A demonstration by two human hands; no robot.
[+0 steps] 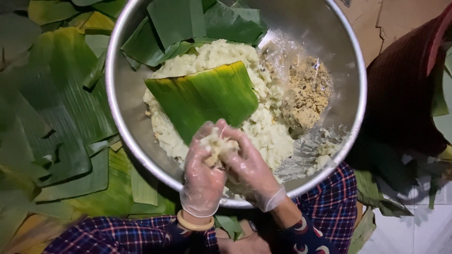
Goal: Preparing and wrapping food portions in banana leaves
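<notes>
A large steel bowl (pixel 120 108) holds pale mashed dough (pixel 273 136) with a green banana leaf piece (pixel 207 96) lying on top of it. My left hand (pixel 202 176) and my right hand (pixel 252 169), both in clear plastic gloves, are cupped together over the bowl's near edge. Between them they press a lump of the dough (pixel 215 146). A clear plastic bag of brownish crumbly filling (pixel 306 96) rests in the bowl's right side.
More cut banana leaves (pixel 183 26) lie in the bowl's far side. Banana leaves (pixel 61 117) cover the floor on the left. A dark red cloth (pixel 405 94) sits at right, by pale tiles. My checked trousers (pixel 329 202) show below the bowl.
</notes>
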